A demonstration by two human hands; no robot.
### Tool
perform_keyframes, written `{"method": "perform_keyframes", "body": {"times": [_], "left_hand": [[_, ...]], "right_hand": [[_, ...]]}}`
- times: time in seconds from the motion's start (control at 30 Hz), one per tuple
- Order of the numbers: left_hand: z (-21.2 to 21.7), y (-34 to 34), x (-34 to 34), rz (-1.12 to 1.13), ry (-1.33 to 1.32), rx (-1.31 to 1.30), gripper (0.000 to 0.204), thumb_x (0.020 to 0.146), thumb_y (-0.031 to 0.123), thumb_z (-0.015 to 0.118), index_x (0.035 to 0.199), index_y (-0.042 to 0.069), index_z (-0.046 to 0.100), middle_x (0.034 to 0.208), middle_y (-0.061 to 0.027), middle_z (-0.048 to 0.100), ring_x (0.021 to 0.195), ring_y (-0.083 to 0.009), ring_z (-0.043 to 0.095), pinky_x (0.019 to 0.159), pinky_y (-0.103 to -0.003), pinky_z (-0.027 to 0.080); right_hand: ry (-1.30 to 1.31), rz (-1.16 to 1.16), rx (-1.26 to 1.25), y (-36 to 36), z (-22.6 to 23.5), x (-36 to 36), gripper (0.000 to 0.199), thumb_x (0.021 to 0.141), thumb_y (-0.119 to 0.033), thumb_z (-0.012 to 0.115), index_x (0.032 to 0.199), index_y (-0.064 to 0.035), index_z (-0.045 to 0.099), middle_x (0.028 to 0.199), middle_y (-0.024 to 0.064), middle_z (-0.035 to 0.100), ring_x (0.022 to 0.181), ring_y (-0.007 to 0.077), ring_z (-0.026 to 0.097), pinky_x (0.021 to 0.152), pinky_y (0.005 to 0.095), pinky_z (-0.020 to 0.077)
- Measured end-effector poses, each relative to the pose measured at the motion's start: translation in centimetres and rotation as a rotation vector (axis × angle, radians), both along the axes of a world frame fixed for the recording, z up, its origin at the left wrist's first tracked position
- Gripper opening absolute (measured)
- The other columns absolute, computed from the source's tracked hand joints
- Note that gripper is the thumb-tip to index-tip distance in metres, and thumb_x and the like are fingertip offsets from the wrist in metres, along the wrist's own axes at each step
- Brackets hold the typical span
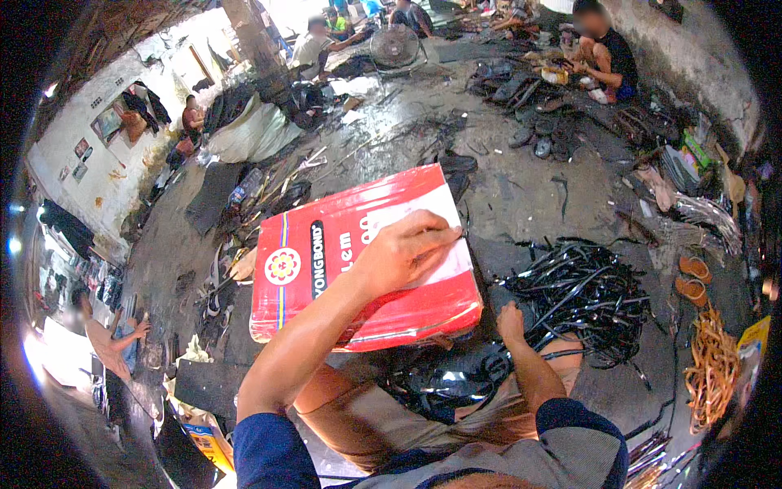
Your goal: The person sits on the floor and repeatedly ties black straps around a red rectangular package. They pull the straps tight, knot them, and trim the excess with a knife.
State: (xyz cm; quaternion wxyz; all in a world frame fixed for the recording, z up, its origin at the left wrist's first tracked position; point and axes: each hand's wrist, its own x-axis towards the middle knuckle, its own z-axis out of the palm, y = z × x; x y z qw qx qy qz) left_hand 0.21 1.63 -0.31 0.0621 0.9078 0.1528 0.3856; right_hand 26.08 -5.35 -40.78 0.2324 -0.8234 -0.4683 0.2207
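Note:
A big red tin or box (432, 303) with a flower emblem and a yellow-and-blue stripe lies in front of me, tilted, above my lap. My left forearm crosses it. On its right part rests my left hand (410, 251), fingers bent and pressed together over a pale, whitish-pink patch; whatever they may pinch is too small to make out. Just off the box's lower right corner is my right hand (511, 323), closed like a fist beside dark material; what it grips is hidden. A heap of shiny black strips (590, 297) lies right of it, and more black strips (444, 381) cover my lap.
Orange sandals (692, 281) and a bundle of tan strips (710, 371) lie at the right. A standing fan (397, 49) is at the back. One person (603, 53) sits far right, others farther off and at left. Footwear pieces (542, 134) and scraps litter the floor.

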Motion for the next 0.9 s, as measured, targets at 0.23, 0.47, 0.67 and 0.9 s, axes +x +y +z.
{"method": "perform_keyframes", "body": {"times": [0.23, 0.47, 0.67, 0.9], "left_hand": [[1.4, -1.2, 0.5, -0.012, 0.128, 0.102, 0.036, 0.085, 0.004, 0.068, 0.121, 0.003, 0.066, 0.096, -0.011, 0.063, 0.086, -0.0304, 0.062, 0.077, -0.038, 0.054], [-0.7, -8.7, 2.2, 0.011, 0.105, 0.327, 0.028, 0.078, 0.011, 0.069, 0.105, 0.005, 0.067, 0.096, -0.0088, 0.065, 0.079, -0.0281, 0.064, 0.065, -0.041, 0.053], [-18.9, -17.0, 4.6, 0.234, 0.235, -0.828, 0.036, 0.084, 0.024, 0.066, 0.113, 0.003, 0.067, 0.112, -0.0225, 0.06, 0.113, -0.0405, 0.058, 0.098, -0.047, 0.049], [-42.5, -20.5, 5.9, 0.495, 0.72, -1.132, 0.068, 0.083, 0.036, 0.072, 0.136, 0.0, 0.05, 0.142, -0.0316, 0.045, 0.113, -0.047, 0.063, 0.092, -0.053, 0.054]], "right_hand": [[-0.329, 0.097, -0.151, -1.2, -0.6, 2.1, 0.038, 0.099, -0.019, 0.051, 0.131, -0.0003, 0.046, 0.09, 0.0237, 0.072, 0.087, 0.0411, 0.072, 0.076, 0.0524, 0.0574], [-0.157, 0.036, 0.012, -2.4, 0.5, 6.3, 0.018, 0.094, -0.015, 0.059, 0.1, 0.0005, 0.066, 0.093, 0.0209, 0.073, 0.09, 0.0386, 0.07, 0.08, 0.0458, 0.0555], [0.037, -0.695, 1.224, -5.3, 18.5, 11.0, 0.016, 0.099, -0.016, 0.059, 0.098, -0.0008, 0.062, 0.094, 0.0103, 0.065, 0.087, 0.0215, 0.06, 0.082, 0.0354, 0.0479], [0.228, -0.422, 1.267, -14.2, 28.6, 12.2, 0.008, 0.098, -0.013, 0.06, 0.095, -0.0068, 0.056, 0.083, 0.0003, 0.053, 0.067, 0.007, 0.048, 0.058, 0.0228, 0.039]]}}
